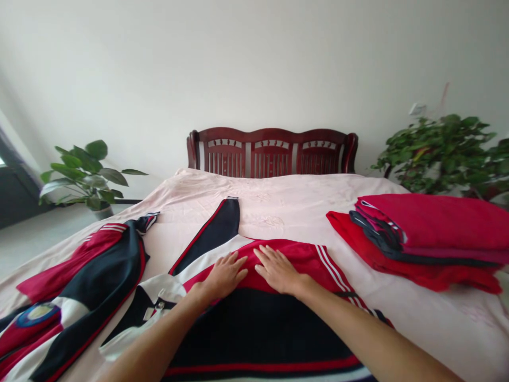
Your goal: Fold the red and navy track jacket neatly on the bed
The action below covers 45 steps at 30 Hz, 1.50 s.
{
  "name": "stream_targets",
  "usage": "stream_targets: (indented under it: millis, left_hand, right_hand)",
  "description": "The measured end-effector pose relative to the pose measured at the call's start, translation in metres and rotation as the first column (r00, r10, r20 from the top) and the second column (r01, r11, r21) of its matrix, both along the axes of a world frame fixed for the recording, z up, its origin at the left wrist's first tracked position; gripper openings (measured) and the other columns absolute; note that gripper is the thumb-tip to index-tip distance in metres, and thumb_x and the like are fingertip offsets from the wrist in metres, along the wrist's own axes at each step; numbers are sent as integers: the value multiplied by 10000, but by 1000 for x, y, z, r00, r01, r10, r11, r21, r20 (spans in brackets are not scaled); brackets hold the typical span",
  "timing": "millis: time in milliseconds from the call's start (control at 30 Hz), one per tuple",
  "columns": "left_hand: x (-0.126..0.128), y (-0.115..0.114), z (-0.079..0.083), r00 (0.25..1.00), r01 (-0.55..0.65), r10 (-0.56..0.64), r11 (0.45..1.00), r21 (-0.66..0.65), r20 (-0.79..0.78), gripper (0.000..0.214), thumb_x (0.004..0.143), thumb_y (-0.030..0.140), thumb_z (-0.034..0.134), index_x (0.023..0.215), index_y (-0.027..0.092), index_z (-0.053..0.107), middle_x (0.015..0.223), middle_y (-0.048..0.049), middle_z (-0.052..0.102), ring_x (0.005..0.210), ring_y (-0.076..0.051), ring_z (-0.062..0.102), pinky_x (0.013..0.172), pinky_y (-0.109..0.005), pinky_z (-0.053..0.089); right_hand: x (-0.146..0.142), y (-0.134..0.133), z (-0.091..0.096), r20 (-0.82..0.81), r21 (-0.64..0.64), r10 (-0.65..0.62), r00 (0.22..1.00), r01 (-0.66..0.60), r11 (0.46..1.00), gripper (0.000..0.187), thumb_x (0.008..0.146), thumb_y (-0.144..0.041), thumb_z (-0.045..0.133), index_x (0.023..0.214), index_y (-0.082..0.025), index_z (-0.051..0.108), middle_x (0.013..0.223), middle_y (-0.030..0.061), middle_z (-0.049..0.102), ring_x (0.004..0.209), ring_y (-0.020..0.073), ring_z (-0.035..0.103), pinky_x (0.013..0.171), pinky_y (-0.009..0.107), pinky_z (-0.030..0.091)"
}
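Note:
A dark navy, red and white long-sleeved top [270,329] lies spread across the bed in front of me. Its far sleeve [217,228] stretches away toward the headboard. My left hand [225,273] rests flat on the red band, fingers loosely apart. Beside it, my right hand [277,269] presses on the same red band with its fingers stretched out. Neither hand grips the cloth. Near my left forearm lies a white collar [165,289] with a small fastener, partly hidden by the arm.
At the left, another navy, red and white garment [99,270] lies crumpled. A stack of folded red and dark clothes [449,223] sits at the right. The pink bedsheet [286,207] reaches a wooden headboard [272,151]. Potted plants [87,172] stand on both sides.

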<state>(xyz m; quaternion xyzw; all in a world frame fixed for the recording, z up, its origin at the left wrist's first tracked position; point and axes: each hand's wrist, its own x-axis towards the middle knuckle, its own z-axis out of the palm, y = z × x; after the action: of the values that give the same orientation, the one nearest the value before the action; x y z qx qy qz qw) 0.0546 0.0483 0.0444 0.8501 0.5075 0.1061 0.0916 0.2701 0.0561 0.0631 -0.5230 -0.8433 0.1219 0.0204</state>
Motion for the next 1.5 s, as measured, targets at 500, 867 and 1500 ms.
stream_targets:
  millis: [500,867,1500]
  left_hand:
    - [-88,71,-28,769,-632,633,774,48,-89,593,964,514,350,1478,223,403,1573,-180,337,1450,-383,284,1112,-578,271]
    - [-116,144,5,704,-708,709,698,-102,-35,352,921,415,606,1163,159,613,1119,-66,659,946,-199,655,821,-395,557]
    - [-24,149,23,968,226,-199,956,185,-153,143,754,215,726,893,205,695,1059,-79,660,1243,-310,491,1057,-463,391]
  right_hand:
    - [125,57,-49,158,259,-133,978,90,962,614,960,-518,310,1520,-266,336,1593,83,316,1469,243,266,1194,506,161]
    - [125,68,-40,21,174,-150,988,145,974,551,971,-477,302,1448,-254,460,1521,82,446,1410,250,385,1159,478,276]
    - [128,83,19,106,162,-152,983,133,978,196,712,-181,619,908,-190,624,1007,66,648,878,202,600,708,276,404]
